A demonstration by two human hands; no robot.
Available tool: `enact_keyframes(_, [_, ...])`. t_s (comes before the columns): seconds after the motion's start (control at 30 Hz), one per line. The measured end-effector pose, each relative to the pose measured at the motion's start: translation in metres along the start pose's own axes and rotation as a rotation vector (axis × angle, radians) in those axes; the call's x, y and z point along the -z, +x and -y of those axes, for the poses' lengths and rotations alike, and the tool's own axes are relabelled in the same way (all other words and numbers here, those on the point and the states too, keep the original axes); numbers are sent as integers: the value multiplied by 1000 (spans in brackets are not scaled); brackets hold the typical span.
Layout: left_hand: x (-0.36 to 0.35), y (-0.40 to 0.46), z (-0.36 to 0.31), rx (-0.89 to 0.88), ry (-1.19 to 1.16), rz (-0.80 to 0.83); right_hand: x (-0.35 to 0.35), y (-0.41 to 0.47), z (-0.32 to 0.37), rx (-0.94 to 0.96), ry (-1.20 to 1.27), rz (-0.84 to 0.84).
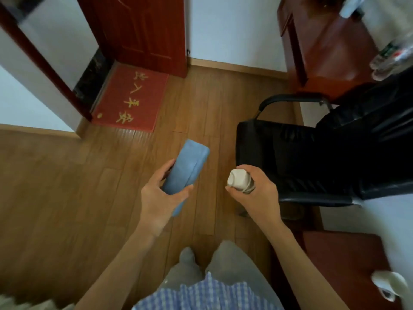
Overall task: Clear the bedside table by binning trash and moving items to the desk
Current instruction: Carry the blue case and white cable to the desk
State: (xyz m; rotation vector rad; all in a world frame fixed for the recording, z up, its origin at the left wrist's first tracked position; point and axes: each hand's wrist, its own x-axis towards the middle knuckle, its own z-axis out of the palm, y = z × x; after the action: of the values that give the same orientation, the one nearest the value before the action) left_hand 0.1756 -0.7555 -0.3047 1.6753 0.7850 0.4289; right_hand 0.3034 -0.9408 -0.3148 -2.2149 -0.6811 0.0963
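Two items are in transit, one in each of the hands. At far left, a red doormat (131,98) lies by the door (143,30). The left hand (161,195) wraps thumb and fingers around a blue case (186,171), held off the wooden floor (67,175) with its far end tilted forward. The right hand (254,189) curls around a white charger (238,179) with what appears to be a coiled cable tucked against the palm. Further right stands a black office chair (312,153); behind it the reddish desk tabletop (330,45) carries blurred bottles (391,57). Judgement: the carry is midway. Recommended: skirt the chair arm, keep the cable gathered so it cannot snag, and set both items on a bare patch of the tabletop, well apart from the bottles.
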Motion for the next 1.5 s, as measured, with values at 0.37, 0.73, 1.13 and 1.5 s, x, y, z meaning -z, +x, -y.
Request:
enact_keyframes(0.37, [10, 134, 1, 27, -22, -36, -54, 146, 6, -6, 57, 75])
enact_keyframes(0.73, [-37, 357, -80, -124, 51, 30, -42, 364, -15, -56, 124, 2])
enact_keyframes(1.13, [-125, 575, -119, -175, 49, 267, -28, 553, -67, -129, 46, -116])
enact_keyframes(1.5, [-222, 804, -183, -316, 53, 542, -13, 721, -105, -390, 16, -362])
